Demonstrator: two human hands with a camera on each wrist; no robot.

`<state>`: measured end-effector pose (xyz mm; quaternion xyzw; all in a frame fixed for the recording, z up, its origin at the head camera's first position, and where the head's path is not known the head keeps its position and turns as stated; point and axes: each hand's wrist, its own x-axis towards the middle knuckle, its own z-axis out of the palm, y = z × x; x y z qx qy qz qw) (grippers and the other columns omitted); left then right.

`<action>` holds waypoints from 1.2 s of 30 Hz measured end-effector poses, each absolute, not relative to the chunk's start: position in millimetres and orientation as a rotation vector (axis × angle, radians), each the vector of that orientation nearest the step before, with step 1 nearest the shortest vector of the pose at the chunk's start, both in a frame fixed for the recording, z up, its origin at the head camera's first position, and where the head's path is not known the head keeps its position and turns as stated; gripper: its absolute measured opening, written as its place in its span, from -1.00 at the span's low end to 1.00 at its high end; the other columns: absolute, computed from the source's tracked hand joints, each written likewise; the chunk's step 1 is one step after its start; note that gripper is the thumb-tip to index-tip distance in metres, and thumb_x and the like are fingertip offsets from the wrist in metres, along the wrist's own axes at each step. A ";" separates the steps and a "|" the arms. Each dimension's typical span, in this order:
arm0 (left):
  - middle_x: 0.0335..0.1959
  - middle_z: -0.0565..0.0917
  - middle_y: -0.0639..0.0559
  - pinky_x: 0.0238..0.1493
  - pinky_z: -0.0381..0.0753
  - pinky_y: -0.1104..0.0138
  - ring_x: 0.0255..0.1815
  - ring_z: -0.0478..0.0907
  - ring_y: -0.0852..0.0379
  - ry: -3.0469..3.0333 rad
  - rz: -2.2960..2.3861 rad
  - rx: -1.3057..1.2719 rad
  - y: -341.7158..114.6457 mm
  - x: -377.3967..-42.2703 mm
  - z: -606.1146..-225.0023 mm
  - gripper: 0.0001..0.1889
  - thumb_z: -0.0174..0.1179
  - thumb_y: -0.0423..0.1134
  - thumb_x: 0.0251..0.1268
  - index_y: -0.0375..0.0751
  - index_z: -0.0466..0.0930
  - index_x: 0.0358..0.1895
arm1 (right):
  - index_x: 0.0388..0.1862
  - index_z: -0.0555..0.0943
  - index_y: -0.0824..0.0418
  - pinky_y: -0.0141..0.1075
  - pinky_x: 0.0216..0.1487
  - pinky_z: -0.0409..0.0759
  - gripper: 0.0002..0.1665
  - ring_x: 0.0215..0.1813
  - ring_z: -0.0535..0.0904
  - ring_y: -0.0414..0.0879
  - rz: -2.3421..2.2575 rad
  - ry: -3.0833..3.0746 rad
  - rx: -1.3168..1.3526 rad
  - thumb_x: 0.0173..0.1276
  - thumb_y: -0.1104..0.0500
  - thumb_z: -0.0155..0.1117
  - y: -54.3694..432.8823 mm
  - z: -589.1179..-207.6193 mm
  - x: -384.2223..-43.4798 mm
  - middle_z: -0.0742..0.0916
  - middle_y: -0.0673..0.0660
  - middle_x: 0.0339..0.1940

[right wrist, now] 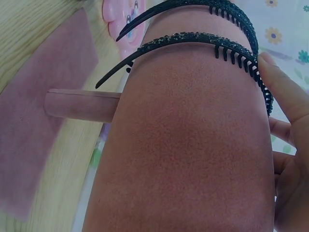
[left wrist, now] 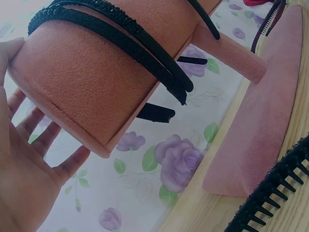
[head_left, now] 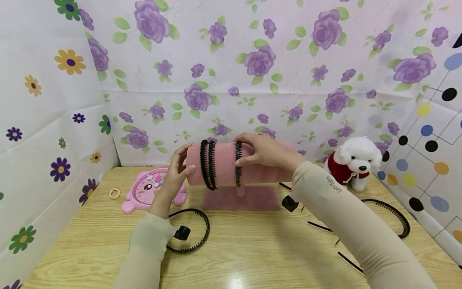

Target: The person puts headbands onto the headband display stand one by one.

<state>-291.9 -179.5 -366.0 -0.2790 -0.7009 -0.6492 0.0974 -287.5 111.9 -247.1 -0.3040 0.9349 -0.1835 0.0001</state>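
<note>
A pink padded headband stand [head_left: 223, 160] holds a horizontal roll on a short post above a flat base [head_left: 240, 198]. Around the roll's left part sit two black toothed headbands [head_left: 207, 164] side by side. Near the middle is another black headband [head_left: 238, 160], with glittery trim and inner teeth. My right hand [head_left: 265, 150] pinches this one, thumb in front and fingers at the top; in the right wrist view a fingertip touches its edge. My left hand [head_left: 175, 170] holds the roll's left end, thumb in front, with fingers spread against it in the left wrist view.
On the wooden table lie a round black toothed headband [head_left: 205, 226], a pink animal-shaped toy clock [head_left: 142, 194] and a small tan ring [head_left: 114, 194]. At right are a white plush dog [head_left: 355, 154] and another black headband [head_left: 402, 216], with more partly hidden behind my right sleeve.
</note>
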 end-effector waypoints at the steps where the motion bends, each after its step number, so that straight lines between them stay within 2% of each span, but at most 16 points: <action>1: 0.49 0.17 0.03 0.33 0.16 0.15 0.46 0.13 0.20 -2.076 -1.922 -0.823 -179.3 -292.1 -365.8 -0.34 0.00 -0.36 0.31 0.05 0.07 0.47 | 0.35 0.35 -0.10 -0.01 0.31 0.34 -0.18 0.21 0.51 0.00 -0.579 2.937 -0.953 0.14 -0.30 0.33 111.6 -246.9 -287.6 0.59 0.00 0.23; 7: 0.48 0.18 0.02 0.32 0.18 0.15 0.45 0.14 0.20 -2.074 -1.925 -0.823 -179.1 -292.4 -366.4 -0.34 -0.01 -0.37 0.32 0.04 0.07 0.47 | 0.34 0.36 -0.09 -0.01 0.36 0.30 -0.18 0.33 0.43 0.02 -0.587 2.925 -0.971 0.14 -0.30 0.34 106.3 -246.9 -289.1 0.56 -0.03 0.28; 13: 0.49 0.17 0.04 0.32 0.17 0.13 0.46 0.13 0.20 -2.070 -1.927 -0.830 -179.9 -292.3 -367.8 -0.34 0.00 -0.35 0.32 0.05 0.07 0.47 | 0.37 0.35 0.00 0.03 0.53 -0.05 -0.17 0.36 0.44 -0.01 -0.566 2.920 -1.035 0.17 -0.25 0.35 96.9 -247.8 -291.6 0.55 0.02 0.32; 15: 0.49 0.17 0.04 0.32 0.17 0.14 0.46 0.13 0.20 -2.069 -1.927 -0.833 -179.9 -292.8 -368.1 -0.35 0.00 -0.35 0.33 0.04 0.07 0.47 | 0.37 0.35 0.02 0.03 0.54 -0.09 -0.16 0.36 0.45 -0.02 -0.554 2.925 -1.047 0.17 -0.25 0.35 94.5 -247.9 -291.8 0.54 0.03 0.33; 21: 0.49 0.17 0.04 0.32 0.16 0.14 0.47 0.12 0.19 -2.069 -1.924 -0.834 -179.5 -292.8 -366.7 -0.34 0.00 -0.36 0.32 0.03 0.07 0.47 | 0.36 0.35 -0.04 0.01 0.54 -0.07 -0.18 0.35 0.45 -0.03 -0.546 2.924 -1.043 0.17 -0.28 0.33 89.5 -246.9 -291.6 0.55 0.01 0.32; 28: 0.49 0.17 0.04 0.30 0.21 0.21 0.45 0.14 0.21 -2.063 -1.926 -0.833 -179.2 -292.5 -366.3 -0.34 0.00 -0.37 0.32 0.03 0.07 0.47 | 0.35 0.35 -0.10 0.02 0.50 0.05 -0.18 0.37 0.41 0.00 -0.556 2.919 -1.016 0.15 -0.31 0.33 85.7 -246.7 -291.2 0.54 -0.01 0.33; 36: 0.49 0.18 0.04 0.30 0.22 0.24 0.45 0.15 0.23 -2.057 -1.926 -0.832 -179.4 -292.9 -366.9 -0.34 0.01 -0.36 0.32 0.03 0.08 0.47 | 0.36 0.36 -0.06 0.03 0.52 -0.01 -0.17 0.33 0.47 0.01 -0.542 2.925 -1.010 0.15 -0.30 0.33 78.6 -247.0 -291.3 0.55 0.04 0.32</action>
